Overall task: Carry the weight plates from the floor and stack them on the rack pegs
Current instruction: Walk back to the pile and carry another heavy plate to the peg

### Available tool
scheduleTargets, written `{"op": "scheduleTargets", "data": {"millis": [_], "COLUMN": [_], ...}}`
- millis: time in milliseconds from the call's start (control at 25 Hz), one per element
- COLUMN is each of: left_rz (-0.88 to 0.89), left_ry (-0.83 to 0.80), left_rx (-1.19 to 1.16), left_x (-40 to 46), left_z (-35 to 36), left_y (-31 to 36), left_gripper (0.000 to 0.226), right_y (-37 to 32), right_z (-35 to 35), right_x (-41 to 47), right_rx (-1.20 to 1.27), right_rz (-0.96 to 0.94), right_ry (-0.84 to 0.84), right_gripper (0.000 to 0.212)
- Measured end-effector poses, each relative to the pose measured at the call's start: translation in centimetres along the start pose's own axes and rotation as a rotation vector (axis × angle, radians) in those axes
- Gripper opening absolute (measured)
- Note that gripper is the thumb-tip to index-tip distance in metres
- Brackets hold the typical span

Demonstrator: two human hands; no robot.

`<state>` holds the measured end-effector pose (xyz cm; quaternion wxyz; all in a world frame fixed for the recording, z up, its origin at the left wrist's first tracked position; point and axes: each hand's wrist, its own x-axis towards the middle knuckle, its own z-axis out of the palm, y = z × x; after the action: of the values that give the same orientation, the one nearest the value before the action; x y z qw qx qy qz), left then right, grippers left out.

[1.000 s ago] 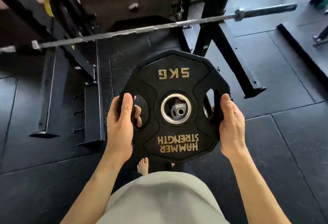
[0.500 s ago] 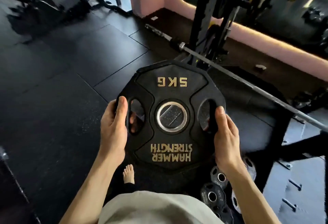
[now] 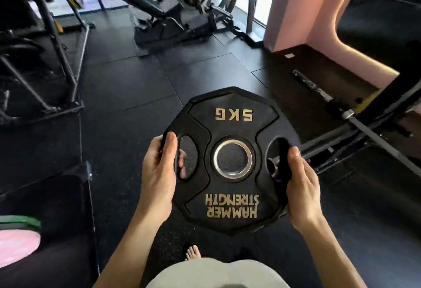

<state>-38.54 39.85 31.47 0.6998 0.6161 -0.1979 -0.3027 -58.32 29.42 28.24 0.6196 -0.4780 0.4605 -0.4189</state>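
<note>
Head view, swept left to right. Lower left of the frame: pink disc [image 3: 16,245] with a green rim. Upper left: angled metal frame [image 3: 57,43] standing on the black rubber floor [image 3: 127,96]. Left of centre: left hand [image 3: 159,173], grip closed on the weight plate [image 3: 230,162], thumb over the rim, fingers [image 3: 182,162] showing through the left handle slot. Centre: plate held in the air, flat-ish and facing up, marked 5 KG, steel-ringed hole open. Right of centre: right hand [image 3: 298,182], grip likewise closed on the plate at the right-hand slot. Far right: barbell [image 3: 337,107] lying low beside a dark upright. No rack peg clearly in view.

Likely mid-carry. To do well: keep both grips even, hold close to the body, tilt upright only near the peg, line up the centre hole, slide on squarely. Mind the bare foot [image 3: 193,253] underneath.
</note>
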Motion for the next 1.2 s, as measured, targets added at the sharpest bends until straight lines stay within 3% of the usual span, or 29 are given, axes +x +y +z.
{"op": "scheduleTargets", "data": {"millis": [120, 400, 880, 1200], "left_rz": [-0.004, 0.04, 0.077, 0.077], "left_ry": [0.022, -0.005, -0.043, -0.186], "left_rx": [0.013, 0.038, 0.021, 0.042], "left_x": [6.4, 23.4, 55.8, 80.7], "left_z": [-1.7, -0.1, 11.5, 19.5], "left_y": [1.6, 2.2, 5.4, 5.5], "left_gripper": [0.033, 0.034, 0.032, 0.03], "right_y": [-0.6, -1.2, -7.3, -8.9], "right_z": [5.5, 14.1, 24.3, 31.4], "right_x": [4.6, 19.5, 51.3, 73.1], "right_rx": [-0.049, -0.012, -0.045, -0.021], "right_rz": [-0.007, -0.038, -0.128, -0.128], "right_ry": [-0.011, 0.016, 0.065, 0.198], "right_gripper": [0.06, 0.053, 0.056, 0.073]}}
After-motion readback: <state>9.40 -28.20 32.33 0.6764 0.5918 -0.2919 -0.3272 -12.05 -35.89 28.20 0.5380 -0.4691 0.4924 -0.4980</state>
